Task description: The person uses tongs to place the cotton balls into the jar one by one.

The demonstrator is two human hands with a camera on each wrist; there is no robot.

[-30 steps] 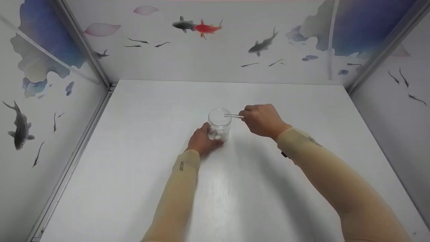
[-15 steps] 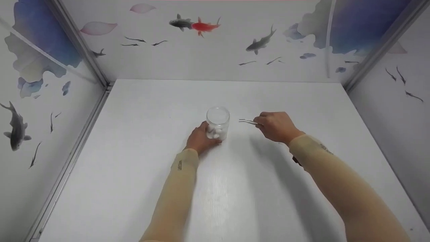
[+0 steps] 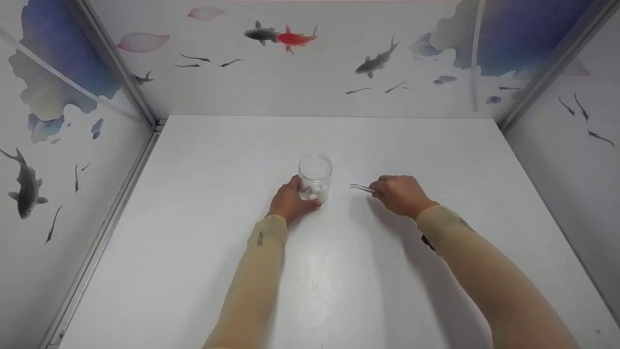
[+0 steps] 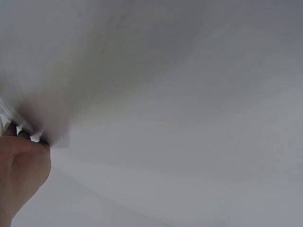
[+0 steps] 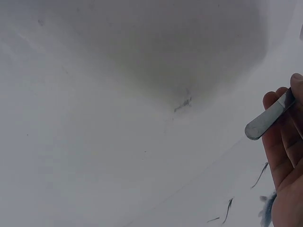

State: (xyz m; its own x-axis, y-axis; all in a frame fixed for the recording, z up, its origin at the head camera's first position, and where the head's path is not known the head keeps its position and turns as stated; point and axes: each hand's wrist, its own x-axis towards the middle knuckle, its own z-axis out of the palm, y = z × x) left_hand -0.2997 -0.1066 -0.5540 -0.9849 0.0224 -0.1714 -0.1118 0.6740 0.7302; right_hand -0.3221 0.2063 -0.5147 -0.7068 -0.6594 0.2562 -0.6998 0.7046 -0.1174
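Note:
A clear, lidless jar [image 3: 315,168] stands upright near the middle of the white table, with several white balls [image 3: 313,191], like cotton balls, in its lower part. My left hand [image 3: 291,199] grips the jar low on its left side, thumb across the front. To the right of the jar, my right hand [image 3: 399,195] pinches metal tweezers [image 3: 362,188]. Their tips point left toward the jar, a short distance from it, with nothing visible between them. In the right wrist view the rounded end of the tweezers [image 5: 265,122] sticks out past the fingers.
The white table [image 3: 193,160] meets a back wall [image 3: 310,97] printed with fish. Side panels [image 3: 72,203] with metal edge rails close in the left and right. Beige sleeves [image 3: 264,261] cover both forearms.
The right hand has drawn the tweezers from over the jar's mouth out to the right, then down toward the near side. The left hand stays on the jar.

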